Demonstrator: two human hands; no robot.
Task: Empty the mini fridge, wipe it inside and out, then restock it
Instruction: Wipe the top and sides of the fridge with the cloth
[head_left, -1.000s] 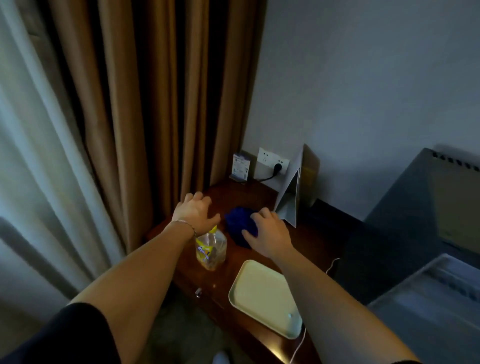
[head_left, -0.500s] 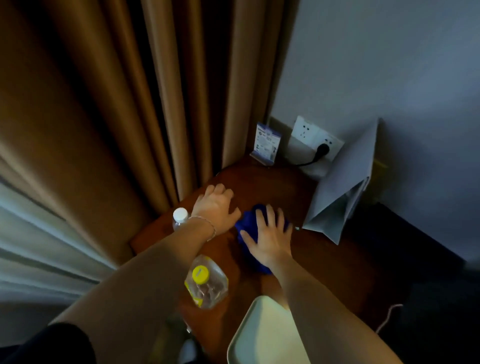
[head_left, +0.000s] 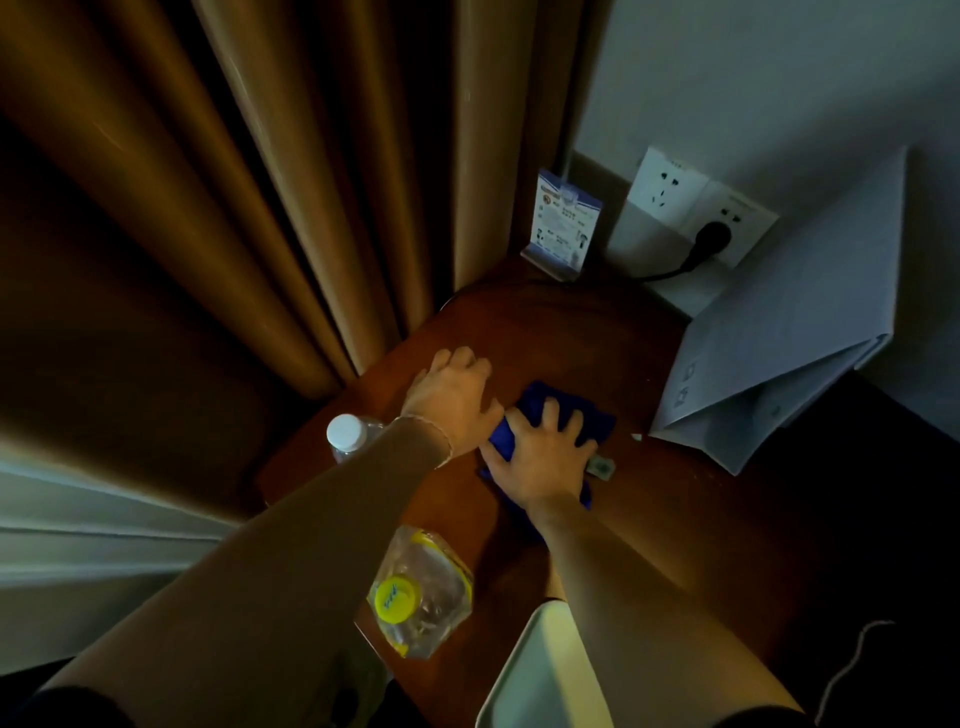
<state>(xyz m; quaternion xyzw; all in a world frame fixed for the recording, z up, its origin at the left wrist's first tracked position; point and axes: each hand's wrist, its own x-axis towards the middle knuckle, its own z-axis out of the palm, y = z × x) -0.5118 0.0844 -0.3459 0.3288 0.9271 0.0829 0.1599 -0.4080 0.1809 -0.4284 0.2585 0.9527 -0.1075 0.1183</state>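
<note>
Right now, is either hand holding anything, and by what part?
Nothing is gripped. The right hand lies flat on the middle of the cloth; the left hand rests at its left edge.

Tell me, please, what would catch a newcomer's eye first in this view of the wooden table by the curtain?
First come the two hands at the middle of the wooden table: the right hand lies spread on a blue cloth, and the left hand rests just beside it. Next, the yellow-capped bottle stands near the front edge, with a white-capped bottle further left by the brown curtain.
</note>
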